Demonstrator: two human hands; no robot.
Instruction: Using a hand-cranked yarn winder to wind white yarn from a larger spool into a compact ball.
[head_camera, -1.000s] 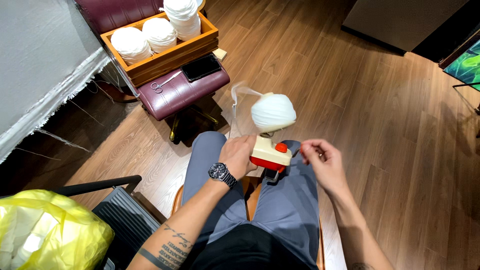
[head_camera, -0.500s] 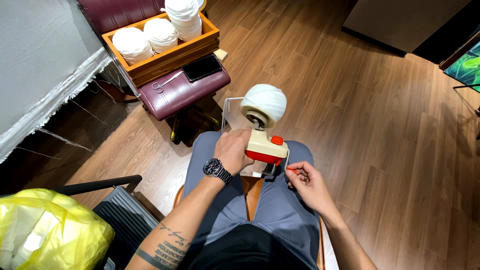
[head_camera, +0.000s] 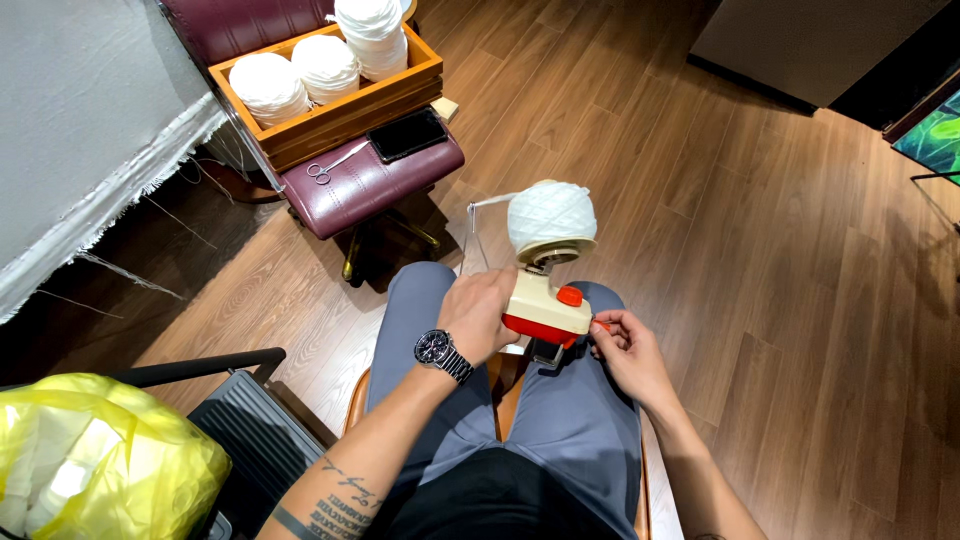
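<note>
A cream and red yarn winder (head_camera: 545, 310) sits above my knees, with a round ball of white yarn (head_camera: 551, 216) on its spindle. My left hand (head_camera: 479, 315), with a dark wristwatch, grips the winder's body from the left. My right hand (head_camera: 625, 350) pinches the small red crank handle on the winder's right side. A thin strand runs from the ball to a wire guide (head_camera: 473, 240) at the left.
A wooden crate (head_camera: 330, 110) of several white yarn balls rests on a maroon stool (head_camera: 370, 185), beside scissors (head_camera: 330, 168) and a dark phone (head_camera: 408, 133). A yellow plastic bag (head_camera: 100, 460) lies at lower left. Grey cloth hangs at left over wood flooring.
My right hand moved from beside the winder to its crank and turned it. The ball of yarn has shifted slightly as the winder tilted.
</note>
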